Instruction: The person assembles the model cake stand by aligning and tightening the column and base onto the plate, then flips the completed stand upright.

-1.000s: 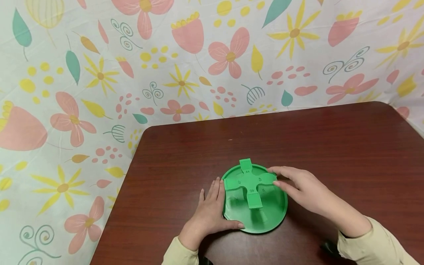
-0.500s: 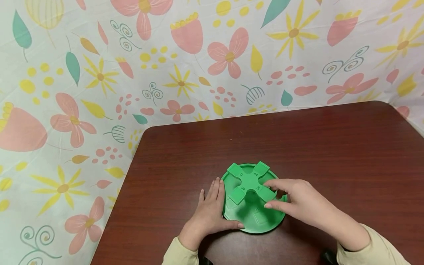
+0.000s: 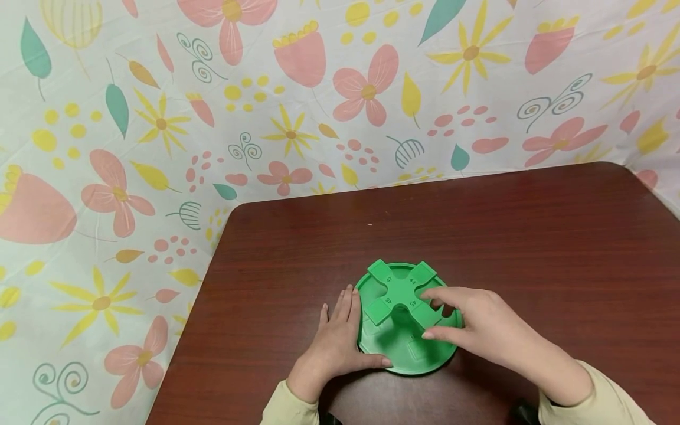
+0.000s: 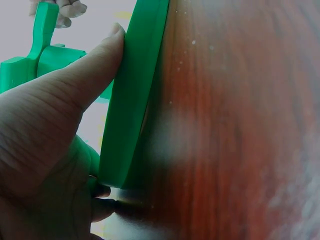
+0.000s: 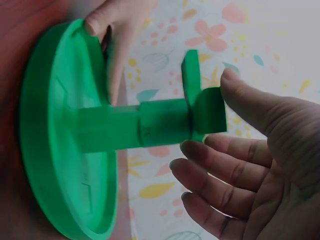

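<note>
A green round base with a raised rim stands on the table, numbers marked on it. Above it, a green four-armed cross numbered 44 to 47 sits on a thick central post. My left hand rests against the base's left side, its fingers straight along the rim and its thumb on the front edge. My right hand hovers around the cross arm marked 45, thumb and fingers spread apart. In the right wrist view, the thumb tip is right at that arm's end, with the other fingertips below it.
The dark red-brown wooden table has rounded corners. A white cloth with a flower and leaf print hangs behind it and along its left. A thin pale speck lies on the table beyond the base.
The cross has turned clockwise about an eighth of a turn, arm 45 swinging from right to lower right. My right hand moved toward me with it. The left hand and base stayed put.
</note>
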Demonstrator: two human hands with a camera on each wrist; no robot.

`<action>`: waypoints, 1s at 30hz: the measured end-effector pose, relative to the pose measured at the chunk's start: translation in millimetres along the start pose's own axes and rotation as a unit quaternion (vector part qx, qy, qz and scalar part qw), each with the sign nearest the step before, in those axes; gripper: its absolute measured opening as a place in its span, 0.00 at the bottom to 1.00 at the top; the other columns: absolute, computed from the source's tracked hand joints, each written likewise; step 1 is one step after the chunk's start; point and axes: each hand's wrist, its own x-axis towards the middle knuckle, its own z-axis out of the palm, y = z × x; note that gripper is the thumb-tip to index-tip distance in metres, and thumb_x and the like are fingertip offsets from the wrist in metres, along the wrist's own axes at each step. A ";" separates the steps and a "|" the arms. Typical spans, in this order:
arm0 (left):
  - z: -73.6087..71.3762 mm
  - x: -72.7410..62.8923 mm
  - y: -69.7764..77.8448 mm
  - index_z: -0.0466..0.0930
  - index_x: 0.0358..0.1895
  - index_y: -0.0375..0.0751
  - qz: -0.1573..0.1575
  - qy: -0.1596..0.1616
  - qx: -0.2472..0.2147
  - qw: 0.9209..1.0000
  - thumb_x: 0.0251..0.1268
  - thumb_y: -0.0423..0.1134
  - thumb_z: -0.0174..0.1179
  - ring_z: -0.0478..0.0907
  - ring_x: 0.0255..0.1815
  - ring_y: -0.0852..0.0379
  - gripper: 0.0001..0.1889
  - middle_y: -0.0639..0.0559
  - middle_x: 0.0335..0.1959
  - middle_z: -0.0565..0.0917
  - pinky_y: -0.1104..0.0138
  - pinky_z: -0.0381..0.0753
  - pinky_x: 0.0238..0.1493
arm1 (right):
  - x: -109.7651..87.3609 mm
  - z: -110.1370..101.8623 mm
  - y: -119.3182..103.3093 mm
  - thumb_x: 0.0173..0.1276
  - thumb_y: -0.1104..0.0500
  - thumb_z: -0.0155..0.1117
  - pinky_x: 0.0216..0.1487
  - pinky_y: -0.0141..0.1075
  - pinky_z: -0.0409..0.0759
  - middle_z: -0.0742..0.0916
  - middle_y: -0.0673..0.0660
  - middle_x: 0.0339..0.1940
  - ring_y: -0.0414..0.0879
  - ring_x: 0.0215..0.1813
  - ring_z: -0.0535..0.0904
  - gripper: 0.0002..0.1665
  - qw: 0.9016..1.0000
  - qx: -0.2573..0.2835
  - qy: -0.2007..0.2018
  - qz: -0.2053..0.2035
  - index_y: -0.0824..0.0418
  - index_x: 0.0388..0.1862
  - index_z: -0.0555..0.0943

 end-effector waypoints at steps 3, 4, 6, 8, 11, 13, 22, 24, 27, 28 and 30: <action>-0.2 -0.3 -0.1 0.37 0.78 0.35 0.001 0.000 0.000 1.000 0.38 0.80 0.62 0.39 0.79 0.48 0.72 0.40 0.79 0.43 0.39 0.47 0.71 | 2.0 -6.7 0.6 0.51 0.50 0.79 0.30 0.26 0.74 0.82 0.35 0.35 0.29 0.33 0.77 0.26 1.000 0.000 0.017 0.006 0.47 0.51 0.82; -0.2 -0.3 -0.3 0.37 0.78 0.35 0.002 0.000 0.000 1.000 0.38 0.80 0.62 0.39 0.79 0.48 0.72 0.40 0.79 0.43 0.39 0.47 0.70 | 3.0 -8.8 1.5 0.51 0.52 0.79 0.31 0.25 0.75 0.83 0.36 0.36 0.29 0.33 0.77 0.25 1.000 0.001 0.028 0.009 0.47 0.50 0.83; -0.2 -0.3 -0.5 0.37 0.78 0.35 0.003 0.002 0.002 1.000 0.38 0.80 0.61 0.39 0.79 0.48 0.72 0.40 0.79 0.43 0.39 0.47 0.70 | 6.1 -12.1 4.2 0.53 0.56 0.79 0.34 0.25 0.77 0.84 0.37 0.37 0.29 0.33 0.78 0.22 0.998 -0.004 0.053 0.016 0.48 0.48 0.83; 0.3 -0.4 -1.1 0.38 0.78 0.35 0.004 0.004 0.003 1.000 0.38 0.80 0.61 0.39 0.79 0.48 0.72 0.40 0.79 0.43 0.39 0.47 0.70 | 9.7 -13.3 8.5 0.55 0.60 0.77 0.37 0.26 0.78 0.84 0.38 0.39 0.29 0.34 0.79 0.20 0.997 -0.016 0.076 0.028 0.49 0.47 0.84; 0.8 -0.2 -1.8 0.38 0.78 0.35 0.002 0.003 0.002 1.000 0.38 0.81 0.61 0.40 0.79 0.48 0.72 0.40 0.79 0.43 0.38 0.47 0.70 | 15.2 -11.7 16.1 0.60 0.63 0.73 0.37 0.30 0.80 0.85 0.43 0.45 0.32 0.35 0.80 0.20 0.995 -0.021 0.083 0.049 0.52 0.51 0.82; 1.0 -0.2 -2.2 0.38 0.78 0.35 0.002 0.003 0.002 1.000 0.38 0.81 0.61 0.40 0.79 0.48 0.72 0.40 0.79 0.43 0.38 0.47 0.70 | 18.8 -9.0 21.3 0.64 0.63 0.69 0.37 0.33 0.80 0.85 0.48 0.51 0.35 0.38 0.82 0.22 0.996 -0.011 0.067 0.056 0.54 0.57 0.80; 1.6 -0.2 -2.0 0.37 0.78 0.35 -0.002 -0.002 -0.001 1.000 0.38 0.81 0.60 0.39 0.79 0.48 0.72 0.41 0.79 0.42 0.39 0.47 0.70 | 24.1 -3.0 32.6 0.75 0.62 0.56 0.50 0.41 0.79 0.79 0.53 0.64 0.42 0.51 0.83 0.26 0.995 0.074 -0.037 0.048 0.56 0.71 0.70; 1.3 -0.3 -1.5 0.37 0.78 0.35 -0.001 -0.001 -0.003 1.000 0.38 0.81 0.61 0.39 0.79 0.48 0.72 0.41 0.79 0.43 0.39 0.47 0.70 | 22.1 -5.1 32.0 0.74 0.62 0.58 0.48 0.40 0.80 0.81 0.53 0.62 0.42 0.51 0.82 0.24 0.995 0.075 -0.038 0.059 0.55 0.68 0.73; 1.1 -0.3 -1.5 0.38 0.78 0.35 0.000 0.003 -0.003 1.000 0.38 0.81 0.61 0.40 0.79 0.47 0.72 0.40 0.79 0.43 0.39 0.47 0.70 | 18.3 -9.0 30.1 0.72 0.61 0.61 0.46 0.39 0.80 0.83 0.51 0.58 0.43 0.52 0.82 0.21 0.994 0.070 -0.033 0.075 0.53 0.64 0.77; 1.2 -0.2 -1.7 0.38 0.78 0.35 0.000 0.004 -0.003 1.000 0.38 0.81 0.61 0.41 0.79 0.47 0.72 0.40 0.79 0.44 0.39 0.48 0.70 | 16.8 -10.3 29.3 0.71 0.60 0.62 0.47 0.40 0.80 0.84 0.50 0.56 0.43 0.52 0.82 0.20 0.994 0.065 -0.031 0.077 0.53 0.62 0.78; 0.9 -0.1 -1.8 0.37 0.78 0.35 0.000 0.004 -0.003 1.000 0.38 0.80 0.61 0.41 0.79 0.47 0.72 0.40 0.79 0.44 0.39 0.47 0.70 | 13.7 -12.2 27.4 0.70 0.60 0.64 0.46 0.40 0.81 0.85 0.48 0.52 0.43 0.49 0.82 0.19 0.994 0.064 -0.033 0.082 0.53 0.59 0.80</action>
